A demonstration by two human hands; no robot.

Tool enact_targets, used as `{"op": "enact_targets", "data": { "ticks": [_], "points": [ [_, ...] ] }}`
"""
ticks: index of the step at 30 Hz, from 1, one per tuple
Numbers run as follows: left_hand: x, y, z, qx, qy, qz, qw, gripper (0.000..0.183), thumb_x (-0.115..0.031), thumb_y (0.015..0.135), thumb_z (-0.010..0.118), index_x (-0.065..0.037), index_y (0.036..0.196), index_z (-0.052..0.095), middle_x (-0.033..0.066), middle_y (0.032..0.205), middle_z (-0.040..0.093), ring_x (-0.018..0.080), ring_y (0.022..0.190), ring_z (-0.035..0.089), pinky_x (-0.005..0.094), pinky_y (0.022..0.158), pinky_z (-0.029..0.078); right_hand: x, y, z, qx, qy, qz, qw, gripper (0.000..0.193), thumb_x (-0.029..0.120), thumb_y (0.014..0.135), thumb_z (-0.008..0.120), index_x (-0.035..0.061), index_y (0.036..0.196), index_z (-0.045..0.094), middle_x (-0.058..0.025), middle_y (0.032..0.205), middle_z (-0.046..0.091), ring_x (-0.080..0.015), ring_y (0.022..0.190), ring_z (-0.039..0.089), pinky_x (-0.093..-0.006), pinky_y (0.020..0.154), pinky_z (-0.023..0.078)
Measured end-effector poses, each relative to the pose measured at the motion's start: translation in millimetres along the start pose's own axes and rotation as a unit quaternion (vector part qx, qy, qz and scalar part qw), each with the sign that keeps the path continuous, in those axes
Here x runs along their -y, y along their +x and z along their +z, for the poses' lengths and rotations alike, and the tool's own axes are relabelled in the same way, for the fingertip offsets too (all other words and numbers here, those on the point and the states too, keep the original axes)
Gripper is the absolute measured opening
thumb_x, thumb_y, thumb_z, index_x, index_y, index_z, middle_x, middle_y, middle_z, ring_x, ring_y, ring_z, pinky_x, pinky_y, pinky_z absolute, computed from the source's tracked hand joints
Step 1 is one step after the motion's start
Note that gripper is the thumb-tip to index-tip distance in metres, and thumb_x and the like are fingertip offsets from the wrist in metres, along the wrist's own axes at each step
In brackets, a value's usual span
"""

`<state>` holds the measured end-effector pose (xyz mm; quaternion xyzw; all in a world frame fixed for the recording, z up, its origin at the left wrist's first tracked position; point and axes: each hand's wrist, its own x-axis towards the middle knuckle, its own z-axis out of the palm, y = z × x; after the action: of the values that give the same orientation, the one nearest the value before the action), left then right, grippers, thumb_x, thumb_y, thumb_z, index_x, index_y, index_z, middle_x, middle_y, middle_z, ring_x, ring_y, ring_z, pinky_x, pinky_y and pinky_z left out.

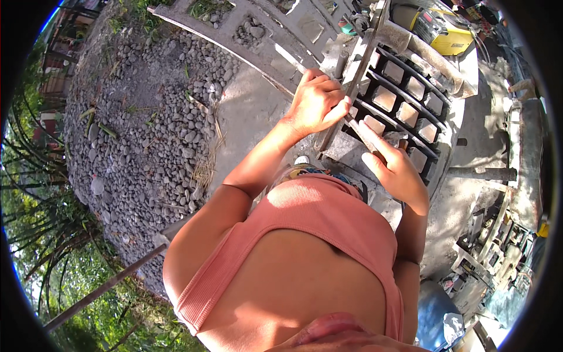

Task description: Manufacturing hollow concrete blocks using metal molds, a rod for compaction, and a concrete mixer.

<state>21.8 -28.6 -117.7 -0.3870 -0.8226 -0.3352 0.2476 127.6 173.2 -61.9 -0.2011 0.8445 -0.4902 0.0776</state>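
Observation:
A slender pale bar [360, 130] runs slantwise between my hands. My left hand [319, 104] is closed round it, thumb pointing right. My right hand [402, 176] is closed on its lower end, with the index finger laid along the bar and the thumb beside it. Just beyond the hands stands a grey, cement-crusted metal frame [356, 70] with dark parallel bars [404, 88]. Rows of pale square blocks [385, 98] show between those bars. The bar crosses the frame's near left edge; whether it touches there I cannot tell.
Grey slabs with square openings [267, 35] lie ahead on the left. A gravel heap [152, 123] spreads across the left side. A yellow and grey box-shaped machine [448, 35] stands beyond the frame. At lower right are a blue container [437, 308] and piled scrap pieces [498, 246].

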Motion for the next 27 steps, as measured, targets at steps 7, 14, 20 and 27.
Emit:
{"op": "enact_targets", "data": {
  "ticks": [7, 14, 20, 27],
  "points": [
    [-13.2, 12.2, -9.1, -0.025, 0.012, -0.061, 0.998, 0.031, -0.030, 0.076, 0.064, -0.008, 0.056, 0.059, 0.0014, 0.055, 0.050, 0.0191, 0.055, 0.050, 0.0313, 0.063, 0.036, 0.1, -17.1, -21.7, -0.088, 0.214, 0.133, 0.964, 0.040, 0.016, 0.091, 0.054, 0.0015, 0.129, 0.047, -0.0022, 0.074, 0.059, -0.0013, 0.053, 0.044, -0.0165, 0.050, 0.038],
    [-8.6, 27.0, -8.0, -0.021, -0.001, -0.091, 0.996, 0.041, -0.031, 0.078, 0.062, -0.009, 0.046, 0.051, 0.0018, 0.043, 0.041, 0.0226, 0.041, 0.044, 0.0329, 0.047, 0.035, 1.6, -15.7, -19.8, -0.129, 0.232, 0.125, 0.956, 0.034, 0.017, 0.090, 0.057, -0.0030, 0.118, 0.056, -0.0017, 0.071, 0.056, -0.0020, 0.052, 0.042, -0.0158, 0.048, 0.035],
    [-6.9, 43.0, -17.2, -0.080, 0.037, 0.000, 0.996, 0.034, -0.016, 0.078, 0.062, -0.006, 0.048, 0.050, 0.0041, 0.044, 0.044, 0.0227, 0.041, 0.046, 0.0327, 0.046, 0.035, 18.2, -9.7, -11.4, -0.191, 0.176, 0.109, 0.960, 0.027, 0.008, 0.087, 0.060, -0.0038, 0.111, 0.060, 0.0022, 0.066, 0.055, -0.0002, 0.053, 0.041, -0.0165, 0.046, 0.032],
    [-0.6, 23.8, -4.6, -0.147, -0.033, -0.132, 0.980, 0.037, -0.014, 0.077, 0.060, -0.007, 0.045, 0.042, 0.0052, 0.044, 0.042, 0.0245, 0.041, 0.041, 0.0353, 0.045, 0.028, 41.7, 18.9, -29.8, -0.149, -0.024, 0.025, 0.988, 0.018, -0.003, 0.082, 0.059, -0.0051, 0.100, 0.064, -0.0083, 0.071, 0.063, -0.0065, 0.059, 0.054, -0.0201, 0.053, 0.042]
  ]
}}
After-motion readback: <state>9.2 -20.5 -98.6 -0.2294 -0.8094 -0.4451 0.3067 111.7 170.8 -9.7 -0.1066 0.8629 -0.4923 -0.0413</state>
